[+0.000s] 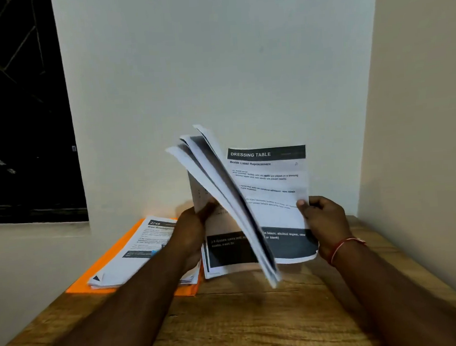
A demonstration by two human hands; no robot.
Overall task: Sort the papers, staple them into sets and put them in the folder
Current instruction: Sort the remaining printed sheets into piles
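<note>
Pale walls are closing in a corner around a wooden table [248, 320], with a dark window [20, 111] showing little at left. Fanned sheets [217, 189] are blurring in mid-air, their print unreadable, and they are hiding part of the papers [274, 196] being held upright. Both forearms are reaching forward: the left hand [190, 235] is pinching the flipped sheets, the right hand [324, 220] is gripping the page edge, thumb on top. Another stack [137, 249] is lying on the orange folder [93, 274], left.

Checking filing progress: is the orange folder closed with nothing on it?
No, a stack of printed papers lies on the orange folder.
</note>
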